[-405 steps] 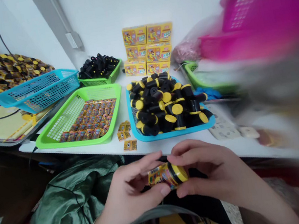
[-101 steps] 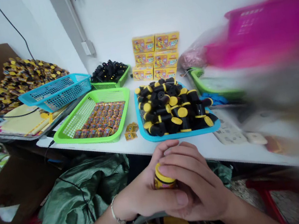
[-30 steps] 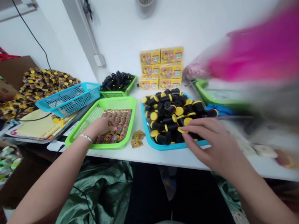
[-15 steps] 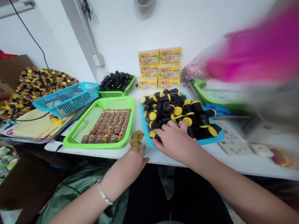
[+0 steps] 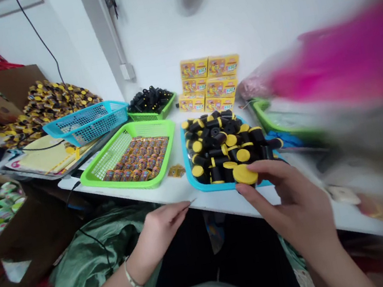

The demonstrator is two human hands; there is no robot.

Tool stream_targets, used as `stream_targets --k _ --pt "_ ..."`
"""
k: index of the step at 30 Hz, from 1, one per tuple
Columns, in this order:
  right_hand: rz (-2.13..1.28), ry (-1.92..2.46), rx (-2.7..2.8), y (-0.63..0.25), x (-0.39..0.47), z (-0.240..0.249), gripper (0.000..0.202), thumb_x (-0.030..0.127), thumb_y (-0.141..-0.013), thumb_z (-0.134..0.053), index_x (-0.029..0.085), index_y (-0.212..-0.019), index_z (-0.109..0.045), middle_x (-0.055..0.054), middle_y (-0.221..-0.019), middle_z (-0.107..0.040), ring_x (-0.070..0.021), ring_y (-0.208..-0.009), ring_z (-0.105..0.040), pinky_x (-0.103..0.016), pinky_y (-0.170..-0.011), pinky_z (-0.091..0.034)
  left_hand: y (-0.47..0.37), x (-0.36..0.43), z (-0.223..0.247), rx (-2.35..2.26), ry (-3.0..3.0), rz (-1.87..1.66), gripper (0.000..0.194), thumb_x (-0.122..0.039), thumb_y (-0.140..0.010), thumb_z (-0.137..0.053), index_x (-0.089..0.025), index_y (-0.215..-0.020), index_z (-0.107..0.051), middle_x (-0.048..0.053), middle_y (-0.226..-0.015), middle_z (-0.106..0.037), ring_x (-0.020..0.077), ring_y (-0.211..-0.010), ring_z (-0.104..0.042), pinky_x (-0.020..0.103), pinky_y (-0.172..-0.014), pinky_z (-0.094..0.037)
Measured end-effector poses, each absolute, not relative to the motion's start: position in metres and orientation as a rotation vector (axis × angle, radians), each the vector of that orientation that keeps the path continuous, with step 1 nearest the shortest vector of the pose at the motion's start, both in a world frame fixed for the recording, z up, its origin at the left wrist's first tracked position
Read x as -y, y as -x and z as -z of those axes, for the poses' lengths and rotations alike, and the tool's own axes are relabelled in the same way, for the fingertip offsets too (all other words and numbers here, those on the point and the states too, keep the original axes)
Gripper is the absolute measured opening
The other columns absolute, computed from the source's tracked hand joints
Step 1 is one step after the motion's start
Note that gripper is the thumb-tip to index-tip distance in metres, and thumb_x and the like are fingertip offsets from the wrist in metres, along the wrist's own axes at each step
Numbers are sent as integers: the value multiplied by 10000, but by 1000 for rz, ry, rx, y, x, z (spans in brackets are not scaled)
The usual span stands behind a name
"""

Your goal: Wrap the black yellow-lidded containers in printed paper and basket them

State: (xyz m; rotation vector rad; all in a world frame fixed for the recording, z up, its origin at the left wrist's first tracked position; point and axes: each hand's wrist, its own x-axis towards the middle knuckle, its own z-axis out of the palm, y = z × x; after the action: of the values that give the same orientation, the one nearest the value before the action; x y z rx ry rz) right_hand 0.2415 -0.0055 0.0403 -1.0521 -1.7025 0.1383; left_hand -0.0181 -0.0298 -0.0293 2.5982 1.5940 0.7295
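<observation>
My right hand point(image 5: 289, 195) grips a small black canister with a yellow lid point(image 5: 245, 174) between thumb and fingertips, over the near rim of a blue basket point(image 5: 187, 164). That basket is heaped with similar black, yellow-capped canisters point(image 5: 214, 147). At the table's front edge my left hand point(image 5: 166, 222) pinches a thin flat piece point(image 5: 192, 201), seen almost edge-on, probably a label. Beyond the left hand, a few yellow printed labels point(image 5: 176, 171) lie on the white table. A green basket point(image 5: 161, 181) to their left holds rows of canisters wrapped in printed labels point(image 5: 138, 160).
Yellow printed boxes point(image 5: 203, 84) are stacked by the wall. Behind the green basket stand a blue basket point(image 5: 90, 126) and a smaller green one full of black canisters point(image 5: 150, 102). A cardboard box point(image 5: 9, 245) sits at left. Something pink and blurred point(image 5: 347, 61) fills the right side.
My right hand has lifted a canister out of the heap and come back toward me. The left hand has drawn back from the labels with a thin piece between its fingers.
</observation>
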Motion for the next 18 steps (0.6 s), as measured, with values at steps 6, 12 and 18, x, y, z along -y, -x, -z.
stream_targets --k 6,12,18 --pt "-333 946 1593 -243 18 -29 272 257 -864 -762 289 -1114 -660 -60 -1068 -694 -231 -964 -675 -397 -862 -587 8 19 22 -1666 -2600 -755 223 -104 -978 -547 -158 -1096 -728 105 -1031 -792 233 -947 -754 342 -849 -608" --pt "-360 871 1723 -244 22 -25 323 178 -858 -765 298 -1136 -652 -25 -1068 -684 -182 -1002 -660 -319 -906 -554 9 6 14 -1648 -2568 -565 239 2 -890 -566 -159 -871 -743 67 -804 -765 229 -747 -726 306 -699 -556" --pt "-449 829 1749 -241 26 -18 311 179 -850 -773 301 -1112 -660 -5 -1027 -695 -157 -967 -668 -279 -890 -560 18 -2 9 -1523 -2409 -719 284 46 -825 -591 -185 -733 -729 8 -699 -758 182 -666 -721 248 -659 -541"
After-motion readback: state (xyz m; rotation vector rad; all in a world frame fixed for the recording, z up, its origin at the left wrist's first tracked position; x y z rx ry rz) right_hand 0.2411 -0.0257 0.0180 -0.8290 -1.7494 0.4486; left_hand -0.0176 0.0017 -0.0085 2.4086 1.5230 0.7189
